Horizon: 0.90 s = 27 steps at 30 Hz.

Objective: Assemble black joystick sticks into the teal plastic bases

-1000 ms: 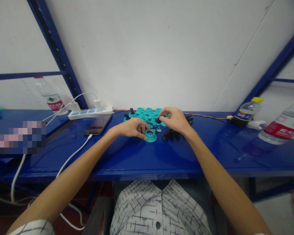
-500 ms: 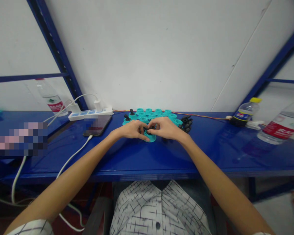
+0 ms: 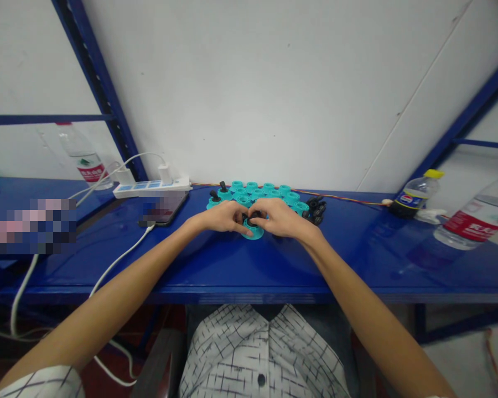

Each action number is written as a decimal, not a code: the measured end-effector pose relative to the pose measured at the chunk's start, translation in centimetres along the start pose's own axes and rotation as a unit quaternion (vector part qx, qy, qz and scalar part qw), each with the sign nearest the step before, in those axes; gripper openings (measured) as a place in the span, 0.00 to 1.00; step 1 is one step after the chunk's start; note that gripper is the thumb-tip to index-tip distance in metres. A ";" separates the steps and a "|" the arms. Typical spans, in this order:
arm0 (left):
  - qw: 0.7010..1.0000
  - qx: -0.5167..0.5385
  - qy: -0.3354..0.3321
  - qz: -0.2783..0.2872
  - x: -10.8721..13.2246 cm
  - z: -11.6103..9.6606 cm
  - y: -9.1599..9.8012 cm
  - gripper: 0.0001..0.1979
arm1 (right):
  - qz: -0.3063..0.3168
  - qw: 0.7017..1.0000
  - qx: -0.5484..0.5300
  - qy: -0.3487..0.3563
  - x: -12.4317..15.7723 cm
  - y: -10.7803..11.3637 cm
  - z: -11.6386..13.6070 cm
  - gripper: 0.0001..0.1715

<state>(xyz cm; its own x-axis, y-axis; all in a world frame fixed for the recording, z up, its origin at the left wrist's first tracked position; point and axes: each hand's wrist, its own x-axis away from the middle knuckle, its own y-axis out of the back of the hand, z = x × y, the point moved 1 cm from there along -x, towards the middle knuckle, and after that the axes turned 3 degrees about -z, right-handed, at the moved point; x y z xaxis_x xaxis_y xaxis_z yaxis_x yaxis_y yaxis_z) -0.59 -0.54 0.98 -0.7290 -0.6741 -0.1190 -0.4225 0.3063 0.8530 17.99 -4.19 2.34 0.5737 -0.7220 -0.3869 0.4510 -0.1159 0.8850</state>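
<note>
A teal round flanged part (image 3: 253, 232) lies on the blue bench (image 3: 249, 271) in front of me. My left hand (image 3: 222, 217) rests on its left side with fingers curled against it. My right hand (image 3: 279, 218) pinches a small black piece (image 3: 254, 214) over the part's centre. Behind the hands stands a cluster of several more teal parts (image 3: 265, 193), two at the left carrying black knobs (image 3: 223, 187). A heap of black pieces (image 3: 316, 209) lies to the right of my right hand.
A phone (image 3: 165, 211) on a white cable and a white power strip (image 3: 151, 187) lie at the left. Plastic bottles stand at the far left (image 3: 83, 157) and right (image 3: 415, 193), with a larger one (image 3: 473, 221) lying at the right edge. A white wall rises right behind.
My right hand came from the teal cluster and black heap over to the front teal part, bringing a black piece. Both hands now meet over that part.
</note>
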 end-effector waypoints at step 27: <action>0.999 0.024 0.002 0.026 0.0 -0.2 0.0 0.22 | 0.058 0.991 -0.122 -0.011 -0.2 0.4 -0.6 0.07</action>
<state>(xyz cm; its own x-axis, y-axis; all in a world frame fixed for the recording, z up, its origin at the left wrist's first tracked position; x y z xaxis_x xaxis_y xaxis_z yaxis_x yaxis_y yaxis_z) -0.47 -0.64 1.11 -0.7492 -0.6584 -0.0725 -0.4090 0.3738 0.8325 18.52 -3.71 2.61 0.6174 -0.7360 -0.2776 0.5359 0.1352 0.8334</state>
